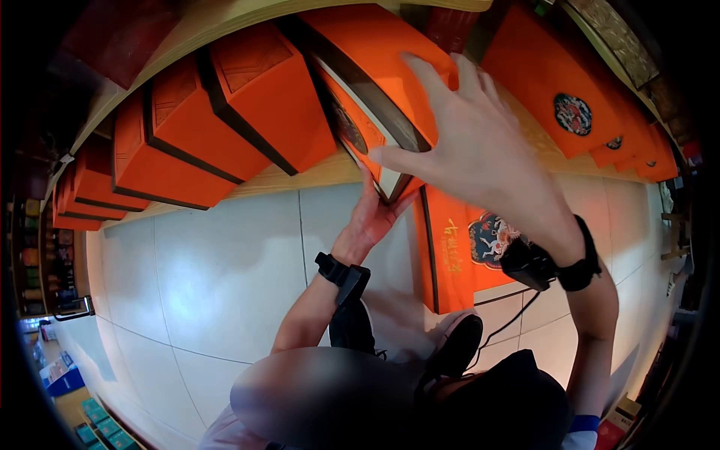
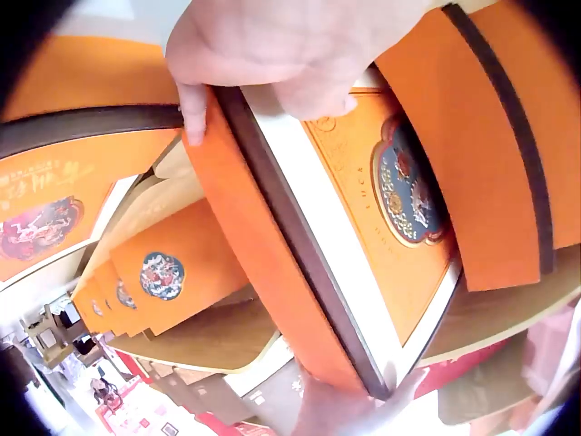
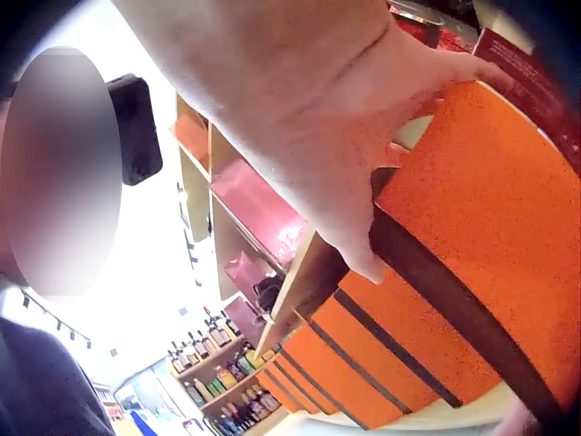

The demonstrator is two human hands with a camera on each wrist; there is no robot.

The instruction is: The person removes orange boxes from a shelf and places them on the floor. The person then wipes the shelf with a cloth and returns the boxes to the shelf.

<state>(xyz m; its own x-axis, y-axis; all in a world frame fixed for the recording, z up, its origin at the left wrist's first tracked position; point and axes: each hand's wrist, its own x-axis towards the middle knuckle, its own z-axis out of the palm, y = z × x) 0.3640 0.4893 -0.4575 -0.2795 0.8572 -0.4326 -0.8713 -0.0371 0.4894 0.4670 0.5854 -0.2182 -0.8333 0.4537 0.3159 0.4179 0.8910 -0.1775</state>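
Note:
An orange gift box (image 1: 375, 64) with a dark band and white edge tilts out from the shelf row, its round emblem (image 2: 408, 186) showing in the left wrist view. My left hand (image 1: 367, 214) holds its lower corner, fingers on the orange side and thumb by the white edge. Across the box's upper side spreads my right hand (image 1: 480, 139), blurred in the head view. Its thumb (image 3: 363, 259) lies at the dark band while the fingers reach over the opposite edge. Below my right forearm stands another orange box (image 1: 448, 255) with gold lettering and an emblem.
Several orange boxes (image 1: 255, 90) line the wooden shelf (image 1: 322, 171) on the left. More emblem-faced orange boxes (image 1: 540, 90) stand along it at right. Pale floor tiles (image 1: 217, 255) lie beneath, and a cable (image 1: 502, 334) hangs from the right wrist device.

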